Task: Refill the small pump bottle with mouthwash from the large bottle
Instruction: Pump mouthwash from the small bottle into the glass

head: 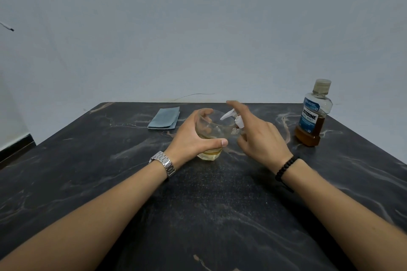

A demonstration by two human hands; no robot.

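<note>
A clear glass with a little yellowish liquid at its bottom stands at the table's middle, and my left hand is wrapped around it. Just right of it is the small pump bottle; its white pump head points over the glass rim. My right hand holds that bottle from the right, index finger stretched out above the pump head, and hides most of the bottle's body. The large mouthwash bottle stands upright at the far right, capped, with amber liquid in its lower part.
A folded grey-blue cloth lies at the back, left of the glass. The dark marbled table ends at a pale wall behind. I wear a metal watch on the left wrist and a black bead bracelet on the right.
</note>
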